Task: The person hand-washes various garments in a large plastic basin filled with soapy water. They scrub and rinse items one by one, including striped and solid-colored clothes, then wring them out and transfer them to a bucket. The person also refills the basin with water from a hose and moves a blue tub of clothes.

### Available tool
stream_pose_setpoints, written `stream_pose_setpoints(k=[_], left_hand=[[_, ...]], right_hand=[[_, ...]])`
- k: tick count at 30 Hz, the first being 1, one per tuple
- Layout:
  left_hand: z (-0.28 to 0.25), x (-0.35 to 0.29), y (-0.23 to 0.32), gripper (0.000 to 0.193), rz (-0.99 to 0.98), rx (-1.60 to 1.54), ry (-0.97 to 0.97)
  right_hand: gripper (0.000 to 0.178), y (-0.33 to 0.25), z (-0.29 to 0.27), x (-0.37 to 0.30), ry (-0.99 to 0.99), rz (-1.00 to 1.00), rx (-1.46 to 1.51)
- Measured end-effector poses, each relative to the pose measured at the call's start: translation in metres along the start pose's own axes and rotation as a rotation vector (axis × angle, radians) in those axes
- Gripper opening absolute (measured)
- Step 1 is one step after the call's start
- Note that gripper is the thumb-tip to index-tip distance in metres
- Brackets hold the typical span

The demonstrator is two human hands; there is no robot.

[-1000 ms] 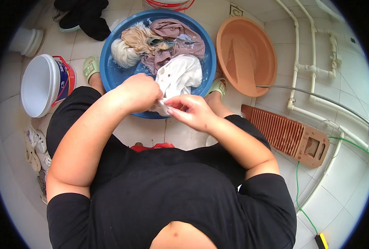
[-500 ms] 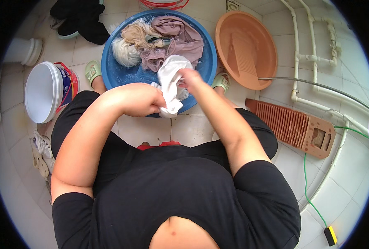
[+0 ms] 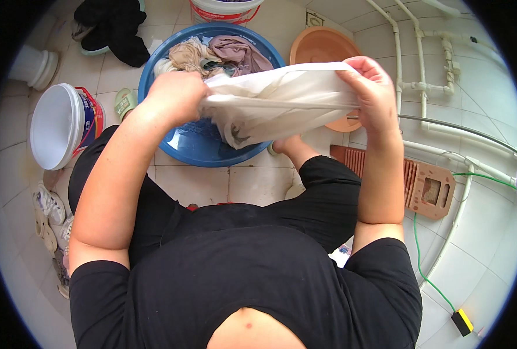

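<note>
A white garment (image 3: 287, 96) is stretched wide between my hands, its kind not clear. My left hand (image 3: 180, 96) is closed on one end, over the near-left part of the blue basin (image 3: 197, 156). At the other end, my right hand (image 3: 372, 87) pinches the edge with thumb and fingers, in front of the orange basin (image 3: 325, 43). Beneath and behind the cloth, the blue basin holds a mauve garment (image 3: 241, 52), a beige garment (image 3: 188, 53) and some water. The garment hides the basin's right side.
A white bucket (image 3: 54, 125) lies tipped at the left, with shoes (image 3: 50, 203) below it. Dark clothes (image 3: 114, 32) are at the far left; another bucket (image 3: 226, 13) stands behind the basin. At the right are a brown washboard (image 3: 418, 186), white pipes (image 3: 421, 75) and a yellow-black brush or sponge (image 3: 462, 321).
The white garment, bunched between my hands before, is now lifted and spread out. My right hand has moved right and up, and my left hand up and slightly left.
</note>
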State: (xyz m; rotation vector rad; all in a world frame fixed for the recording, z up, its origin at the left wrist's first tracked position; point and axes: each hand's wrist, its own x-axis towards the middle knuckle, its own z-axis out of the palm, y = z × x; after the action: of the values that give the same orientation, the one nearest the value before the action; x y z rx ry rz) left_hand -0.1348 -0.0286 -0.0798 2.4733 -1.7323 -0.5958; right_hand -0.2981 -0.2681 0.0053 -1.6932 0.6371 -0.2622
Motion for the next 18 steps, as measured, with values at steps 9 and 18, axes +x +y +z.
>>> stream_pose_setpoints(k=[9, 18], left_hand=[[-0.015, 0.007, -0.007, 0.018, -0.223, 0.087, 0.228], [-0.013, 0.015, 0.016, 0.050, -0.054, -0.420, 0.113]], right_hand=[[0.039, 0.046, 0.006, 0.000, -0.437, -0.176, -1.156], [0.020, -0.011, 0.035, -0.013, -0.210, -0.257, -0.688]])
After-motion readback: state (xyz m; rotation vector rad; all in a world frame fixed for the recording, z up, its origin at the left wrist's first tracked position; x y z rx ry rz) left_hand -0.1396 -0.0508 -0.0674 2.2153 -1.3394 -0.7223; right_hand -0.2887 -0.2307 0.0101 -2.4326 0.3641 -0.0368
